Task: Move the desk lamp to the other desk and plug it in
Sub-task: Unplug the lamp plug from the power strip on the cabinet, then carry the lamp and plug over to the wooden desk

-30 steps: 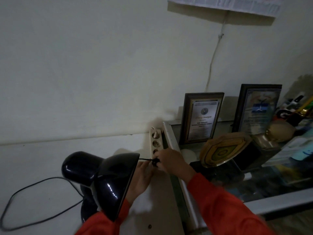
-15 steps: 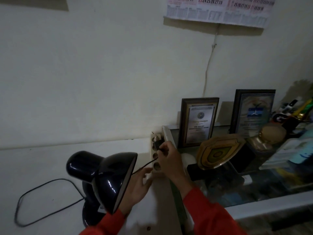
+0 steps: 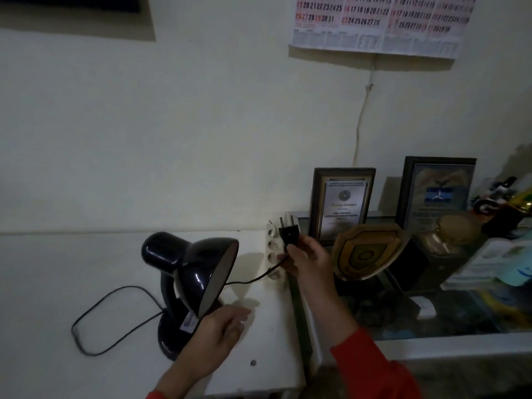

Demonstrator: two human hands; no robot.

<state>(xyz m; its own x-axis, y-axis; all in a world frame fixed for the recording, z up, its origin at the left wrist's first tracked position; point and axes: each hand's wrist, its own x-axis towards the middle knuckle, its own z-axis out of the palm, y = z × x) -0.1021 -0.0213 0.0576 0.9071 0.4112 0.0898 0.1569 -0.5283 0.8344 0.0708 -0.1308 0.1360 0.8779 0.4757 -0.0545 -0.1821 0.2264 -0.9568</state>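
A glossy black desk lamp (image 3: 190,272) stands on the white desk (image 3: 43,283), its shade tilted toward the right. Its black cord (image 3: 95,315) loops on the desk to the left and also runs right to a black two-pin plug (image 3: 289,233). My right hand (image 3: 309,262) holds that plug with the pins pointing up, just above a white power strip (image 3: 273,254) lying along the desk's right edge. My left hand (image 3: 218,332) hovers with fingers apart beside the lamp's base, under the shade.
To the right is a glass-topped counter (image 3: 431,326) with two framed certificates (image 3: 341,205), a shield plaque (image 3: 364,254) and assorted items. A calendar (image 3: 377,21) hangs on the wall, with a white cable (image 3: 359,125) running down from it.
My right hand lifted the plug from the strip's lower sockets up past its top end, pins now pointing upward. My left hand drew back from the strip to beside the lamp's base.
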